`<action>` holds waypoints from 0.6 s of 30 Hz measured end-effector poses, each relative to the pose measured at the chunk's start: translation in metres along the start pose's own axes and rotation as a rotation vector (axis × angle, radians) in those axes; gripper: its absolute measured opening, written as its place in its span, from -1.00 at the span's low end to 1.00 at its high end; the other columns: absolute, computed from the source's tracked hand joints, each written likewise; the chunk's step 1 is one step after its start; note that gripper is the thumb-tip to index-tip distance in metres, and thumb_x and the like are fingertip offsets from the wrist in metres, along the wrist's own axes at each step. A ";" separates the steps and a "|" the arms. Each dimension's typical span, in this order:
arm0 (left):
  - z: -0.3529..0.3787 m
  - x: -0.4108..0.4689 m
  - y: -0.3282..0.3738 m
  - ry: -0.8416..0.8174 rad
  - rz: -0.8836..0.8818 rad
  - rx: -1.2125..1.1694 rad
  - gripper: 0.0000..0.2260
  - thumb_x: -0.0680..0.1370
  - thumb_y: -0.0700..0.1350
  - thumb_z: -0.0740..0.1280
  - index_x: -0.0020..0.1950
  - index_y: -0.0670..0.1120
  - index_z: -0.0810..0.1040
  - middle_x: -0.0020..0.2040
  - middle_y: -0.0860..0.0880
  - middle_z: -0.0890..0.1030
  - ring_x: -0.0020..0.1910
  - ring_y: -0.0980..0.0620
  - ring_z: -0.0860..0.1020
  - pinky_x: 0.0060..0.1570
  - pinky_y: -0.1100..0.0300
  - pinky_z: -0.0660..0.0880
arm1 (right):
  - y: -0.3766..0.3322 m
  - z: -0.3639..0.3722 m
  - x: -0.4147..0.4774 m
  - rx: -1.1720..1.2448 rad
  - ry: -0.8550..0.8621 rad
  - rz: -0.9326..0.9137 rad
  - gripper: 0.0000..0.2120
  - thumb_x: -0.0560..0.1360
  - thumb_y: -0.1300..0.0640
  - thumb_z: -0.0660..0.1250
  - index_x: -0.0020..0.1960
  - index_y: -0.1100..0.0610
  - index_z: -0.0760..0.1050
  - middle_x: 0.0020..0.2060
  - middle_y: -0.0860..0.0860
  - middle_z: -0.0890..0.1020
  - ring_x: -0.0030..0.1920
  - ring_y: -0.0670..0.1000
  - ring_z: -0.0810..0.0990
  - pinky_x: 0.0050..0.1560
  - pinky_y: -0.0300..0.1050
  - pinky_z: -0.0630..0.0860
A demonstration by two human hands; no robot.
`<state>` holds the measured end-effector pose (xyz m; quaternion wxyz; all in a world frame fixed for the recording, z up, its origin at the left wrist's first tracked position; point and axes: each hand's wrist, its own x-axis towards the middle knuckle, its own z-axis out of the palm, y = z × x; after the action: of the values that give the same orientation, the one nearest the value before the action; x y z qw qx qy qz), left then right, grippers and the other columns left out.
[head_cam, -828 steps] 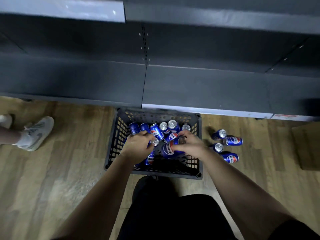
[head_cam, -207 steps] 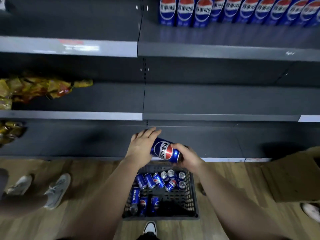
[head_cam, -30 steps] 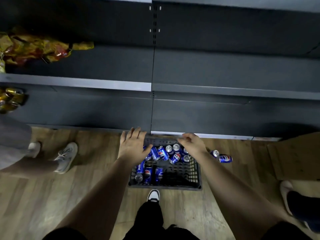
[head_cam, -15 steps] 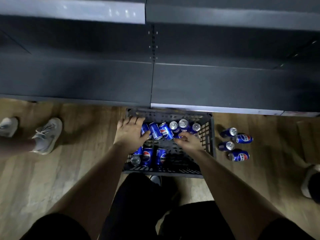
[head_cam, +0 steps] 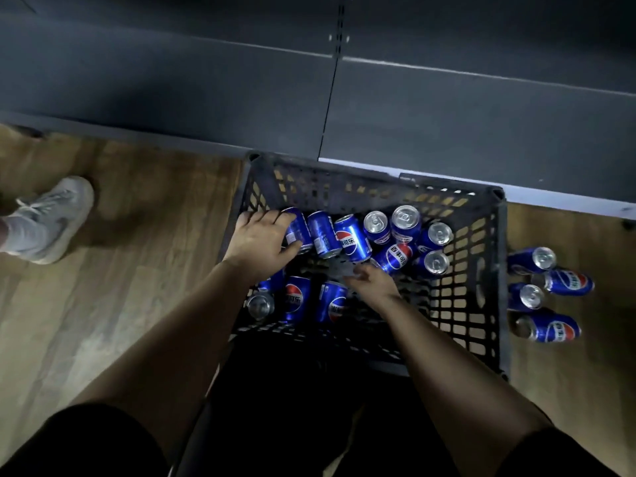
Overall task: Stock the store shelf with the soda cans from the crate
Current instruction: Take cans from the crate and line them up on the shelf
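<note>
**Both hands down in the crate**

Left hand cupped over a blue can at the crate's far-left, fingers wrapping it. Right hand loosely spread, holding nothing, over the mesh floor. Soda cans scattered inside the black crate; four loose cans on the wood floor beside it. Dark shelf beyond.

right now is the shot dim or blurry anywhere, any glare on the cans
Head view: dim overall, the shelf nearly black; the right hand is motion-blurred, the left hand sharper; silver can tops catch soft glare; wide-angle bending curves the crate edges.
</note>
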<state>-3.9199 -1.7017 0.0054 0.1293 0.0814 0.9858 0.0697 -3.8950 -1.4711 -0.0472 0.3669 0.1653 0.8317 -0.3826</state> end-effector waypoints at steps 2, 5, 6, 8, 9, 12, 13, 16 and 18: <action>0.021 -0.001 -0.001 -0.004 -0.017 0.003 -0.53 0.57 0.16 0.21 0.42 -0.02 0.36 0.29 -0.06 0.50 0.28 -0.12 0.42 0.33 -0.05 0.16 | 0.010 0.009 0.011 -0.037 -0.017 0.008 -0.62 0.51 -0.04 0.37 0.24 0.13 0.54 0.14 0.10 0.63 0.19 0.08 0.57 0.11 -0.19 0.41; 0.047 -0.002 0.003 -0.013 -0.027 -0.014 -0.53 0.57 0.17 0.18 0.41 -0.04 0.37 0.28 -0.08 0.51 0.26 -0.14 0.44 0.32 -0.10 0.18 | 0.021 0.018 0.026 -0.088 -0.049 0.014 -0.59 0.50 -0.06 0.36 0.28 0.09 0.53 0.20 0.09 0.61 0.22 0.09 0.55 0.17 -0.18 0.42; 0.056 -0.003 0.005 -0.014 -0.032 -0.016 -0.53 0.57 0.17 0.18 0.42 -0.03 0.36 0.29 -0.08 0.50 0.27 -0.14 0.43 0.32 -0.10 0.19 | 0.025 0.019 0.031 -0.097 -0.053 0.011 -0.61 0.49 -0.06 0.36 0.27 0.08 0.54 0.20 0.09 0.61 0.22 0.08 0.55 0.17 -0.18 0.42; 0.068 -0.002 0.009 -0.006 -0.049 -0.021 -0.54 0.58 0.16 0.19 0.42 -0.02 0.36 0.33 -0.06 0.47 0.30 -0.12 0.41 0.32 -0.08 0.18 | 0.028 0.020 0.037 -0.107 -0.057 -0.003 -0.64 0.49 -0.05 0.36 0.23 0.07 0.56 0.19 0.07 0.62 0.20 0.06 0.56 0.17 -0.19 0.42; 0.075 -0.002 0.011 -0.004 -0.053 -0.026 -0.54 0.58 0.16 0.19 0.42 -0.02 0.35 0.34 -0.06 0.46 0.30 -0.12 0.40 0.31 -0.08 0.17 | 0.030 0.021 0.039 -0.107 -0.056 -0.008 -0.65 0.49 -0.05 0.36 0.22 0.06 0.56 0.18 0.06 0.62 0.19 0.06 0.56 0.16 -0.20 0.41; 0.082 -0.001 0.015 -0.017 -0.055 -0.052 -0.54 0.59 0.15 0.19 0.44 -0.02 0.34 0.35 -0.06 0.44 0.32 -0.12 0.37 0.33 -0.07 0.10 | 0.037 0.024 0.049 -0.102 -0.066 -0.003 -0.66 0.51 -0.02 0.35 0.23 0.08 0.56 0.18 0.07 0.62 0.19 0.06 0.55 0.15 -0.21 0.40; 0.081 -0.001 0.015 -0.021 -0.054 -0.059 -0.53 0.59 0.15 0.18 0.44 -0.02 0.33 0.35 -0.05 0.43 0.32 -0.11 0.36 0.34 -0.07 0.08 | 0.038 0.025 0.051 -0.104 -0.077 0.000 -0.65 0.52 -0.03 0.34 0.26 0.08 0.54 0.19 0.07 0.61 0.20 0.06 0.55 0.14 -0.22 0.39; 0.080 -0.002 0.009 -0.016 -0.044 -0.072 -0.53 0.58 0.15 0.19 0.45 -0.01 0.32 0.35 -0.05 0.44 0.33 -0.10 0.37 0.36 -0.11 0.09 | 0.036 0.034 0.057 -0.143 -0.117 0.011 -0.59 0.55 -0.06 0.31 0.36 0.03 0.47 0.28 0.10 0.56 0.27 0.09 0.52 0.18 -0.19 0.39; 0.081 -0.001 0.005 -0.022 -0.026 -0.064 -0.52 0.58 0.15 0.18 0.44 -0.01 0.32 0.35 -0.05 0.44 0.32 -0.09 0.38 0.37 -0.11 0.10 | 0.033 0.041 0.062 -0.163 -0.138 0.005 -0.56 0.56 -0.08 0.28 0.41 0.01 0.42 0.32 0.10 0.52 0.31 0.12 0.49 0.23 -0.16 0.38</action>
<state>-3.8964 -1.6871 -0.0709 0.1434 0.0652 0.9826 0.0987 -3.8982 -1.4810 -0.1282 0.4365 0.1100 0.8324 -0.3233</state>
